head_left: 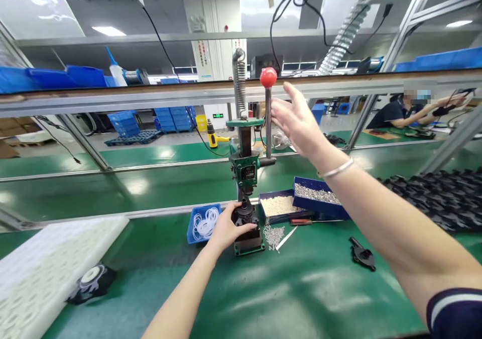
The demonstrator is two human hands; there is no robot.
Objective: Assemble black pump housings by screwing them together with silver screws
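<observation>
A green hand-lever press (pixel 247 172) stands upright on the bench, its lever topped by a red ball knob (pixel 268 77). On the press base, under the ram, sits a black round plastic housing (pixel 245 213) with a short tube on top. My left hand (pixel 228 227) grips this housing, thumb in front and fingers round its left side. My right hand (pixel 295 118) is raised beside the lever shaft below the knob, fingers stretched out. Whether its fingertips touch the shaft I cannot tell.
Right of the press lie small metal parts (pixel 274 236), a screwdriver (pixel 301 222), and blue bins of beige pieces (pixel 280 206) and metal pieces (pixel 316 193). White rings fill a blue tray (pixel 193 236) at left. Black parts (pixel 362 254) lie right. A co-worker (pixel 402 110) sits beyond.
</observation>
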